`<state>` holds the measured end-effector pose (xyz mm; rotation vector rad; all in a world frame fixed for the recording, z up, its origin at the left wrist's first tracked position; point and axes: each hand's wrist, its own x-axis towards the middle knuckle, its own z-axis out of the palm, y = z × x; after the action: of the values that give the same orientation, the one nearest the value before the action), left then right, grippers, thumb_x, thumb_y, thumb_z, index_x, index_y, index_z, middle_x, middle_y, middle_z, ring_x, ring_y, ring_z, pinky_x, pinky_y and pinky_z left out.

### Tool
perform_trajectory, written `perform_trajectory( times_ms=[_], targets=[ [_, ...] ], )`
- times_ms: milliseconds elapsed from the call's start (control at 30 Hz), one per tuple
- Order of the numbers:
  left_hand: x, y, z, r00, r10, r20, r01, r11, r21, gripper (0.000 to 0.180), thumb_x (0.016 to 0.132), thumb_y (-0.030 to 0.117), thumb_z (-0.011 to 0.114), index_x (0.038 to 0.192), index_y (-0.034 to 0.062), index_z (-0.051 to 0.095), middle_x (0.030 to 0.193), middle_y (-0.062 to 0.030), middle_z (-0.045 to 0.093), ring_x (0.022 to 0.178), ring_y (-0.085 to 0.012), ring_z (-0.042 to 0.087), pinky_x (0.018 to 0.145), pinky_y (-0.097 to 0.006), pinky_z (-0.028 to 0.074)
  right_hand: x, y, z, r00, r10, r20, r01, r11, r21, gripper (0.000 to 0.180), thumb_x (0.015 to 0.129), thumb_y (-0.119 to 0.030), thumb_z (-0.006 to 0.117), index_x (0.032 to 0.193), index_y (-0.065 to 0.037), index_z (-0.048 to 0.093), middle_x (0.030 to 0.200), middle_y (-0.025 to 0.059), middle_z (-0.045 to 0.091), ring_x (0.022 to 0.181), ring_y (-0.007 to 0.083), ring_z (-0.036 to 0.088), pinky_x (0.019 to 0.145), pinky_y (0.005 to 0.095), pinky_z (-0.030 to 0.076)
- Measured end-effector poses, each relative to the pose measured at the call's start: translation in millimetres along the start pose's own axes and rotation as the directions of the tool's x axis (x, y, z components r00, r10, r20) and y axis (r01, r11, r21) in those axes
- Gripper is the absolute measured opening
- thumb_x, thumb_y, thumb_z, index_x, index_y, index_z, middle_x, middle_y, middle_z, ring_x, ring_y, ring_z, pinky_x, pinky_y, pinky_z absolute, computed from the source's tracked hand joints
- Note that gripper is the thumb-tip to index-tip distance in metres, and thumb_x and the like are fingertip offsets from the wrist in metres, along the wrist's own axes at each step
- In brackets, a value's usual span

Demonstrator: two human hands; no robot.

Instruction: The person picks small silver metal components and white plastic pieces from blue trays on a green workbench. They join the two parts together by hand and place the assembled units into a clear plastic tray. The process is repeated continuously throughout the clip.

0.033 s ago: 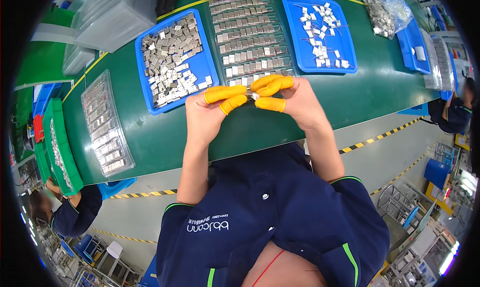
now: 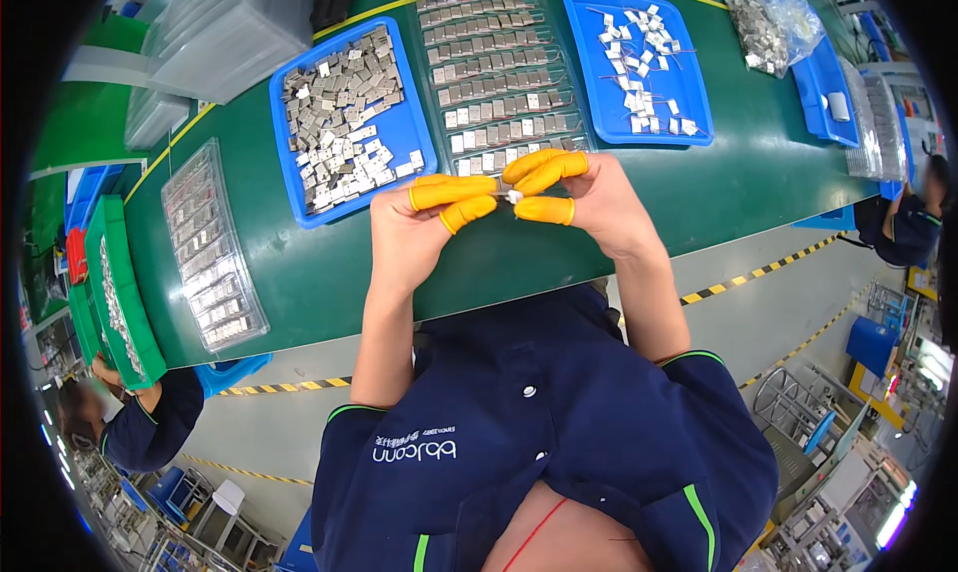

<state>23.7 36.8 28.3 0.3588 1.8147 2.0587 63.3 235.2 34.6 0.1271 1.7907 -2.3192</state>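
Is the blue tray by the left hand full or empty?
Nearly full. The blue tray is heaped with small grey metal pieces, with bare blue showing only along its edges. It sits just beyond the left hand.

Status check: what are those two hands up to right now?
Left hand and right hand, orange-capped fingers, pinch one small metal part between them. Held above the green table. Nothing blocking.
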Motion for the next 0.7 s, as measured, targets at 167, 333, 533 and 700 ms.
perform_trajectory(
  times_ms=[167, 333, 533, 700],
  targets=[
    [-4, 5, -1, 0.986, -0.067, 0.154, 0.088, 0.988, -0.130, 0.019, 0.068, -0.002, 0.073, 0.087, -0.0045, 0.068, 0.084, -0.0135, 0.066, 0.071, -0.0187, 0.064, 0.068, -0.028, 0.054, -6, -5, -8, 0.969, 0.095, 0.227, -0.114, 0.991, 0.074, 0.038, 0.064, 0.002, 0.076, 0.099, 0.002, 0.064, 0.098, 0.0087, 0.064, 0.090, 0.0164, 0.060, 0.084, 0.0291, 0.047],
    [-3, 5, 3, 0.982, -0.116, 0.148, 0.132, 0.986, -0.104, 0.019, 0.070, -0.002, 0.072, 0.088, -0.0050, 0.068, 0.083, -0.0144, 0.065, 0.070, -0.0196, 0.065, 0.066, -0.028, 0.054, -8, -3, -11, 0.962, 0.182, 0.202, -0.211, 0.968, 0.133, 0.032, 0.064, 0.001, 0.076, 0.094, 0.003, 0.066, 0.097, 0.0093, 0.064, 0.086, 0.0164, 0.061, 0.081, 0.0277, 0.048],
    [-3, 6, 8, 0.963, -0.164, 0.212, 0.200, 0.967, -0.159, 0.018, 0.071, -0.002, 0.071, 0.088, -0.0052, 0.067, 0.083, -0.0135, 0.066, 0.070, -0.0190, 0.065, 0.067, -0.028, 0.054, -9, 4, -15, 0.942, 0.199, 0.269, -0.260, 0.941, 0.216, 0.023, 0.064, 0.001, 0.074, 0.087, 0.003, 0.067, 0.094, 0.0096, 0.064, 0.085, 0.0159, 0.061, 0.080, 0.0262, 0.048],
    [-7, 2, 10, 0.967, -0.148, 0.208, 0.170, 0.981, -0.096, 0.018, 0.076, -0.004, 0.067, 0.094, -0.0027, 0.068, 0.086, -0.0102, 0.066, 0.075, -0.0154, 0.064, 0.071, -0.026, 0.053, -16, 1, -11, 0.964, 0.201, 0.175, -0.232, 0.955, 0.184, 0.021, 0.064, 0.003, 0.074, 0.084, 0.003, 0.068, 0.090, 0.0085, 0.065, 0.083, 0.0150, 0.061, 0.078, 0.0256, 0.048]
  ],
)
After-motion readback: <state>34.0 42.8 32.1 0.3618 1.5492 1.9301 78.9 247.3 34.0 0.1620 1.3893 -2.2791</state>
